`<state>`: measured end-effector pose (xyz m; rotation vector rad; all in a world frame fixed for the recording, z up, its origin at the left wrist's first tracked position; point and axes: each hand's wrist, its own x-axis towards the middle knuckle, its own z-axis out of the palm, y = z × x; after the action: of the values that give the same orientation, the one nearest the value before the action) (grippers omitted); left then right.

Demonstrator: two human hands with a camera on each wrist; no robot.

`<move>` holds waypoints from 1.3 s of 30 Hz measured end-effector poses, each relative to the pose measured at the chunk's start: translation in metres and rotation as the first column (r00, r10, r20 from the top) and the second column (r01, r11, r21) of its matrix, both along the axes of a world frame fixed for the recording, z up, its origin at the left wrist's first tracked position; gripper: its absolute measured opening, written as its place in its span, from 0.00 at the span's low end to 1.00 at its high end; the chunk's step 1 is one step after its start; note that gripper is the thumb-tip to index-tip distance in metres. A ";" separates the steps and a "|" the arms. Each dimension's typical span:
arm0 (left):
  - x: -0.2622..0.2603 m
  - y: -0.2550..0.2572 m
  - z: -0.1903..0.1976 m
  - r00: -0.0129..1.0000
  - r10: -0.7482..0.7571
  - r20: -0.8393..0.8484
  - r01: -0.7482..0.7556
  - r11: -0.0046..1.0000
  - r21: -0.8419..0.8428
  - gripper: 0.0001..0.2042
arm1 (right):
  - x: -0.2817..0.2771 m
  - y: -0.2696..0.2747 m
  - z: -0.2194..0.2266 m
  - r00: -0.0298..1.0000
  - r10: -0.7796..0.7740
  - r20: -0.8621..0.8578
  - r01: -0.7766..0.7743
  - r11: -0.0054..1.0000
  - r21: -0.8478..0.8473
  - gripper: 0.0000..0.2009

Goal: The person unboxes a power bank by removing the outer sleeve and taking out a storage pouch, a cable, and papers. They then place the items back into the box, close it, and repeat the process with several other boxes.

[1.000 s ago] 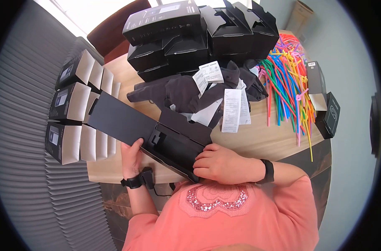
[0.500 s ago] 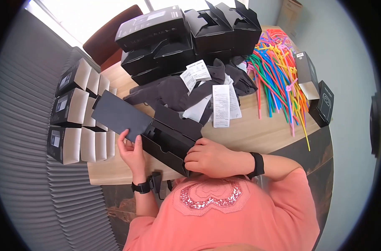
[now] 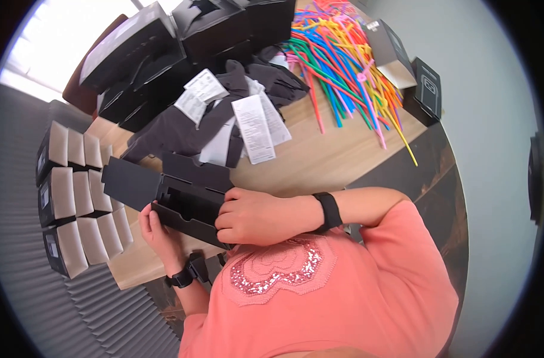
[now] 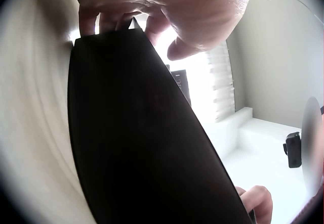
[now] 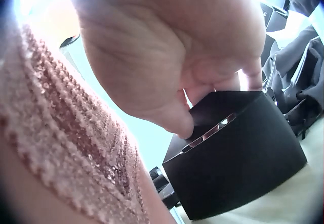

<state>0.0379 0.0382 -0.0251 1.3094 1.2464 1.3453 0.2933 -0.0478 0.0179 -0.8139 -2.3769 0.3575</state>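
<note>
An open black box (image 3: 191, 224) lies slanted in front of the person, its long lid flap (image 3: 131, 183) spread to the left and another flap raised at the back. The left hand (image 3: 160, 235) holds the box's near left corner, thumb and fingers at its edge; in the left wrist view the fingers of that hand (image 4: 167, 11) reach behind the dark wall. With fingers bent over the right end, the right hand (image 3: 257, 218) grips the box; in the right wrist view its thumb lies at the slotted end panel (image 5: 238, 158). The box interior is dark.
Dark clothing (image 3: 170, 131) with white tags (image 3: 254, 128) lies behind the box. Stacked black boxes (image 3: 128, 53) stand at the back left, open-ended boxes (image 3: 63, 194) at the left edge. Colourful straws (image 3: 343, 65) and two boxes (image 3: 426, 98) are at the right.
The head view has shifted, so the table's contents appear farther left and tilted. Both hands stay on the box; the left hand's fingers have moved in closer at its corner.
</note>
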 end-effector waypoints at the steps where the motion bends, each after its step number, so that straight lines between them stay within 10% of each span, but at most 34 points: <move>1: -0.003 0.001 -0.001 0.999 0.024 0.036 -0.021 0.998 -0.061 0.10 | 0.001 0.000 0.002 1.000 0.026 0.016 -0.025 0.998 -0.051 0.06; 3: -0.012 0.008 -0.008 0.994 -0.067 -0.088 0.063 0.997 -0.042 0.12 | 0.003 -0.002 0.007 0.999 0.012 0.034 -0.009 0.996 -0.086 0.08; 6: 0.019 -0.005 0.025 0.840 0.028 0.542 0.097 0.975 -0.201 0.20 | 0.004 -0.005 0.004 0.999 0.031 0.012 -0.030 0.998 -0.057 0.10; 25: -0.014 0.010 -0.004 0.933 -0.070 0.352 0.086 0.996 -0.030 0.24 | 0.048 0.018 0.055 1.000 -0.012 -0.006 0.010 0.958 -0.285 0.08; 30: -0.002 0.008 0.004 0.904 -0.022 0.427 0.050 0.997 -0.055 0.23 | 0.062 0.079 0.048 0.864 -0.487 0.129 0.446 0.858 0.254 0.14; 39: -0.013 0.012 -0.008 0.909 -0.063 0.412 0.094 0.994 -0.055 0.25 | 0.064 0.109 0.027 0.793 -0.573 0.207 0.496 0.805 0.327 0.17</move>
<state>0.0254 0.0506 -0.0333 0.9491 0.9318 1.4124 0.3570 0.0607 0.0454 -1.4454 -2.2461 -0.3300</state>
